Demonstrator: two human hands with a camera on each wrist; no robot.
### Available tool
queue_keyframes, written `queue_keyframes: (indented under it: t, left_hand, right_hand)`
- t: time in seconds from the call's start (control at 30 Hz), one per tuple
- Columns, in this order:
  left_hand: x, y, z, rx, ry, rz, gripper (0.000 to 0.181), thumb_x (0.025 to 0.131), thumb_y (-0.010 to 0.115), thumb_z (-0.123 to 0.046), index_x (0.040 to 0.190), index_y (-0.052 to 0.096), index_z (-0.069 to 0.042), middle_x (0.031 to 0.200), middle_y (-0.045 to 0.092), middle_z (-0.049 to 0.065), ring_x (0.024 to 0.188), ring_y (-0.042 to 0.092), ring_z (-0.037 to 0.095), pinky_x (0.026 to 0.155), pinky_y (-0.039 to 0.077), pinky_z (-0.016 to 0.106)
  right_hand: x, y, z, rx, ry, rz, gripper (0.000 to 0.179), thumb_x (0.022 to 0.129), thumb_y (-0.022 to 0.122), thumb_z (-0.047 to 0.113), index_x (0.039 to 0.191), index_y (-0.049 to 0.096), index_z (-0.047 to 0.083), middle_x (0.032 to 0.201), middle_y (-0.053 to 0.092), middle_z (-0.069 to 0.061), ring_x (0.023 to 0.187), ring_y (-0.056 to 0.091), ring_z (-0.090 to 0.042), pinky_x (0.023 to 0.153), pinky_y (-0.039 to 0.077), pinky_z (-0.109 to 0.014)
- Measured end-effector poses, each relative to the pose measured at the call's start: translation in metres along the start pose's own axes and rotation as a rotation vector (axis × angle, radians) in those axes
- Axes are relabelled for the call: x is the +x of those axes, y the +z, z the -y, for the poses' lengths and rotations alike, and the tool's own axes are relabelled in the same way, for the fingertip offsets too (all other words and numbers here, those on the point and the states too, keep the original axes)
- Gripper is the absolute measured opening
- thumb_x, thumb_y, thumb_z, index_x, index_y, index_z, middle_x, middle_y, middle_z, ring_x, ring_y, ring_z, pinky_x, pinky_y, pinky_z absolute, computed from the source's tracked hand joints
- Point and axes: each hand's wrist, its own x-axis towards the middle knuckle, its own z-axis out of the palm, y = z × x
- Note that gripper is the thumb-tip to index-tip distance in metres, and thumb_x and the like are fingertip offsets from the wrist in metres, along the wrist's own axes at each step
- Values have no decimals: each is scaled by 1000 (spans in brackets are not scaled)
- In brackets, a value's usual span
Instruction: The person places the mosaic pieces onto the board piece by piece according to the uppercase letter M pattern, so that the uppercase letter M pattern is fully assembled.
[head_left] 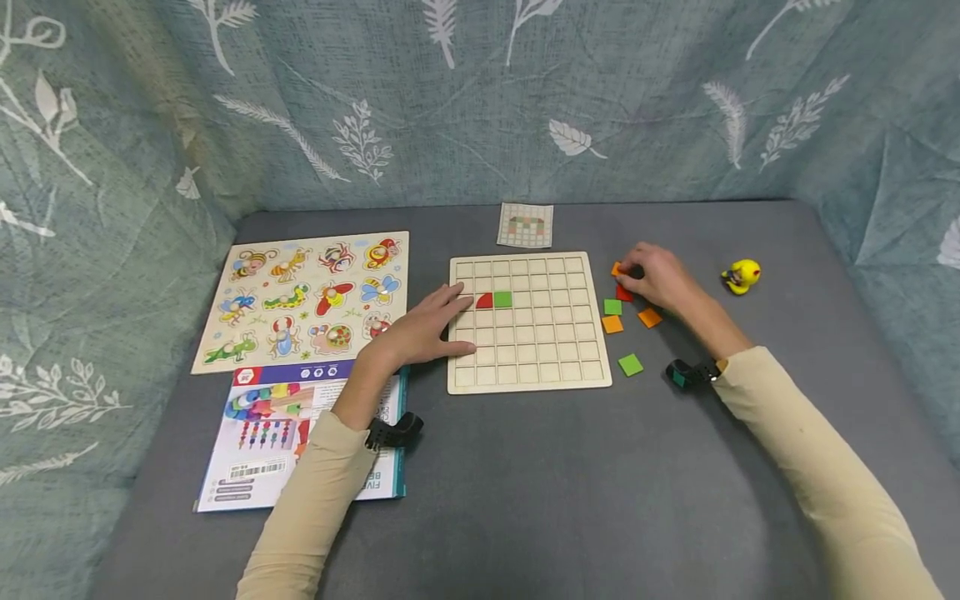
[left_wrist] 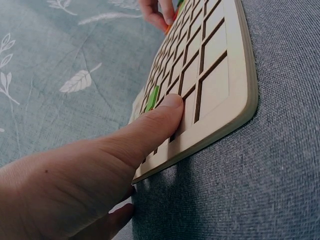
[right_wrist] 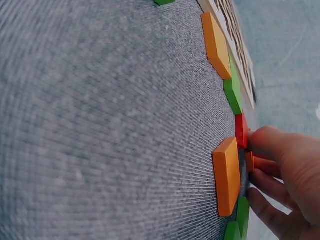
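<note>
My left hand [head_left: 423, 329] rests at the left side of a wooden grid board [head_left: 528, 379], fingers spread. Its thumb [left_wrist: 162, 110] lies over the board's edge squares. On the board sit a red rounded piece [head_left: 485, 301] and, right beside it, a green square tile [head_left: 502, 299]. Off the board's right side, my right hand [head_left: 660, 275] pinches an orange tile [right_wrist: 250, 161] between thumb and fingertips, low at the table. A red tile [right_wrist: 241, 131] lies right by the thumb, partly covered in the head view.
Several loose green and orange tiles [head_left: 612, 324] lie right of the board. Behind it is a small pattern card [head_left: 526, 226]. An insect puzzle board [head_left: 300, 300] and a printed box [head_left: 255, 492] lie at left. A yellow duck figure [head_left: 742, 276] stands far right.
</note>
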Motion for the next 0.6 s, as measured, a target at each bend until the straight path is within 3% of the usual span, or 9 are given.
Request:
queue_keyframes:
  t: [0.27,0.6]
  left_hand:
    - [0,0,0,6,7,-5,83,89,66,-48,155,26,-16,165,9,8,153,7,32,120,22,55]
    - [1,1,2,16,20,-5,83,90,65,-47,155,26,-16,165,10,9,153,7,33,119,21,56]
  right_hand:
    - [-1,1,-2,16,17,-1,23,92,66,14,104,68,-5,110,61,-22,104,58,-40,90,47,-53]
    - [-3,4,-4,36,-25,-56,21,90,68,13,100,69,-5,105,64,-22,99,59,-39,88,47,-52]
